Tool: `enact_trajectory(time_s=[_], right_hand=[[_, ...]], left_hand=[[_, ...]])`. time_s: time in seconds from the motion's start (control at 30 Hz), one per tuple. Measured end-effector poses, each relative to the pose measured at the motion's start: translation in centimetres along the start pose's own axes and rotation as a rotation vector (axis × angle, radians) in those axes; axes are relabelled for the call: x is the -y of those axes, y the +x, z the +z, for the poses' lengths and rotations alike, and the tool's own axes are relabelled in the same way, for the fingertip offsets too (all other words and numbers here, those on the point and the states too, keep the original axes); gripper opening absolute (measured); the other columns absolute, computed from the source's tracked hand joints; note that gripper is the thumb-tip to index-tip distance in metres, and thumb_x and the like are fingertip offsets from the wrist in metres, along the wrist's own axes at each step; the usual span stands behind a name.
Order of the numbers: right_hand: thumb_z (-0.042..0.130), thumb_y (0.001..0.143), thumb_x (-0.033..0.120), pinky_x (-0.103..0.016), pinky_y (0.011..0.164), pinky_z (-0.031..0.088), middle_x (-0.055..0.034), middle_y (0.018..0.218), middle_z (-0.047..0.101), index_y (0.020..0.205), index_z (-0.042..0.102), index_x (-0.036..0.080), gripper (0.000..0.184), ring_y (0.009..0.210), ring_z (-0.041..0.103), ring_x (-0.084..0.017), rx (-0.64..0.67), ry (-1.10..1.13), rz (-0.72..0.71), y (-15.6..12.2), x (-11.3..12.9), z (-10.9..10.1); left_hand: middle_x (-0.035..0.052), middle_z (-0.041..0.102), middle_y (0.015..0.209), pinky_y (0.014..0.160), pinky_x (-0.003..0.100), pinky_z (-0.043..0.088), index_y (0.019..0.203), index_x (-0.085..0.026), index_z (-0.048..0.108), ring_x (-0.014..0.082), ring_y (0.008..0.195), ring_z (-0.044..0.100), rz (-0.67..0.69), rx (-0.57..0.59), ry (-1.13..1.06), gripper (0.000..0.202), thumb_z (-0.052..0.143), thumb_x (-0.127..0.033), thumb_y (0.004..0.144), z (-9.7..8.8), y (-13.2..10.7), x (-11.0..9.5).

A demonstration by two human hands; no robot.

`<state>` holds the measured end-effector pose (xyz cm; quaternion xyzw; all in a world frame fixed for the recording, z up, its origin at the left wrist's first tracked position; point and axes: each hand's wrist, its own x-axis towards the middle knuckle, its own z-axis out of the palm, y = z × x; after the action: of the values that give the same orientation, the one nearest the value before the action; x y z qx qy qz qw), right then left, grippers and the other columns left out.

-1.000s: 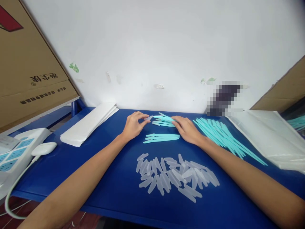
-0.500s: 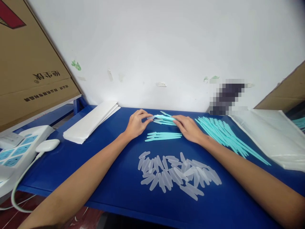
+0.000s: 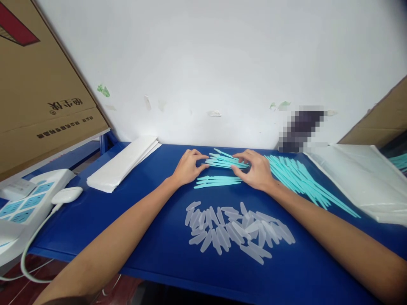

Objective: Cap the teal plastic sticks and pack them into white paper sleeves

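A small bundle of slim turquoise sticks that look like eyebrow razors [image 3: 224, 160] lies on the blue table, between my two hands. My left hand [image 3: 188, 166] is at their left tips, thumb and forefinger apart. Around their right ends curves my right hand [image 3: 256, 169], its thumb and fingers also spread; whether it touches them I cannot tell. Just in front lies a smaller row of the same turquoise razors [image 3: 218, 181]. Nearer to me, translucent plastic covers [image 3: 237, 231] are spread in a loose heap.
More turquoise razors [image 3: 302, 182] lie in a large pile right of my right hand, beside a clear plastic bag [image 3: 359, 178]. Folded white paper [image 3: 124, 163] lies at the left. A power strip [image 3: 32, 199] with a cable stands at the left edge, below a cardboard box [image 3: 47, 72].
Half a second ago both hands pinched a razor with a clear cover at its left end. Now their fingers have parted, and it lies among the bundle.
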<state>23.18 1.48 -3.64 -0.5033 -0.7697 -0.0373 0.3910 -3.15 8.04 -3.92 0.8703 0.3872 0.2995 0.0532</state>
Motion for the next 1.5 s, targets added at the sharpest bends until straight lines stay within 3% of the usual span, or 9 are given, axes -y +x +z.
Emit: enact_trajectory(time_s=[0.13,0.27,0.4,0.73,0.9,1.07,1.2,1.4,1.5], right_hand=[[0.06,0.087,0.034,-0.034,0.07,0.045,-0.0056,0.091,0.065,0.096,0.07,0.02,0.02,0.074,0.06,-0.019,0.246,0.103,-0.073,0.0,0.5,-0.4],[0.058,0.089,0.031,-0.032,0.071,0.043,-0.0047,0.096,0.062,0.094,0.068,0.021,0.015,0.076,0.057,-0.017,0.398,0.071,-0.09,0.4,0.7,-0.3],[0.053,0.092,0.029,-0.03,0.069,0.041,-0.004,0.093,0.06,0.093,0.063,0.021,0.013,0.077,0.056,-0.017,0.447,0.079,-0.073,0.7,0.5,-0.1],[0.041,0.102,0.035,-0.033,0.075,0.044,-0.0063,0.094,0.06,0.094,0.057,0.021,0.023,0.086,0.057,-0.021,0.473,0.04,-0.136,0.7,0.9,-0.5],[0.048,0.099,0.037,-0.033,0.072,0.042,-0.0061,0.095,0.061,0.094,0.057,0.022,0.018,0.085,0.058,-0.021,0.499,-0.005,-0.125,0.8,0.7,-0.4],[0.04,0.103,0.039,-0.034,0.075,0.041,-0.0068,0.095,0.062,0.092,0.054,0.022,0.025,0.083,0.057,-0.021,0.518,0.009,-0.136,0.7,0.7,-0.3],[0.028,0.106,0.039,-0.037,0.079,0.035,-0.0076,0.093,0.062,0.091,0.051,0.022,0.033,0.083,0.055,-0.022,0.432,-0.059,-0.179,0.5,0.8,-0.3],[0.023,0.106,0.036,-0.041,0.082,0.034,-0.0011,0.07,0.059,0.094,0.044,0.024,0.027,0.061,0.042,-0.02,0.257,-0.113,-0.083,0.3,0.5,0.0],[0.025,0.105,0.039,-0.037,0.073,0.037,-0.0033,0.07,0.058,0.096,0.044,0.025,0.025,0.065,0.047,-0.023,0.175,-0.082,-0.001,0.2,0.3,0.2]], left_hand=[[0.0084,0.065,0.103,0.087,0.039,0.048,0.117,-0.02,0.073,0.0241,0.096,0.057,0.085,-0.022,-0.036,0.029,0.062,-0.037,0.096,-1.1,-0.6,-1.9],[0.0078,0.066,0.101,0.085,0.036,0.044,0.109,-0.021,0.075,0.0225,0.095,0.057,0.435,0.235,-0.04,0.026,0.055,-0.036,0.1,-1.9,-1.6,-6.2],[0.0097,0.063,0.112,0.082,0.035,0.041,0.125,-0.027,0.07,0.0224,0.099,0.056,0.584,0.363,0.017,0.032,0.048,-0.035,0.105,-1.7,-2.3,-9.6],[0.0081,0.064,0.107,0.083,0.034,0.041,0.101,-0.023,0.077,0.0213,0.101,0.056,0.619,0.345,-0.007,0.019,0.058,-0.028,0.1,-0.9,-2.3,-9.7],[0.0071,0.069,0.104,0.085,0.034,0.047,0.105,-0.021,0.071,0.0195,0.096,0.06,0.452,0.132,-0.166,0.017,0.056,-0.027,0.101,-1.6,-1.7,-6.8],[0.0042,0.076,0.088,0.067,0.03,0.05,0.094,-0.021,0.074,0.0166,0.072,0.063,-0.042,-0.241,-0.27,0.02,0.067,-0.039,0.092,-2.1,-0.8,-1.1],[0.0055,0.077,0.082,0.064,0.029,0.052,0.089,-0.017,0.076,0.0179,0.07,0.068,-0.25,-0.288,-0.379,0.026,0.072,-0.043,0.084,-1.7,-0.6,1.8],[0.0065,0.077,0.082,0.067,0.03,0.056,0.086,-0.017,0.076,0.0176,0.071,0.069,-0.256,-0.275,-0.466,0.026,0.073,-0.043,0.082,-1.5,-0.4,2.3],[0.008,0.077,0.084,0.07,0.031,0.058,0.086,-0.016,0.075,0.0193,0.075,0.072,-0.264,-0.26,-0.511,0.028,0.074,-0.044,0.081,-1.6,-0.3,2.1]])
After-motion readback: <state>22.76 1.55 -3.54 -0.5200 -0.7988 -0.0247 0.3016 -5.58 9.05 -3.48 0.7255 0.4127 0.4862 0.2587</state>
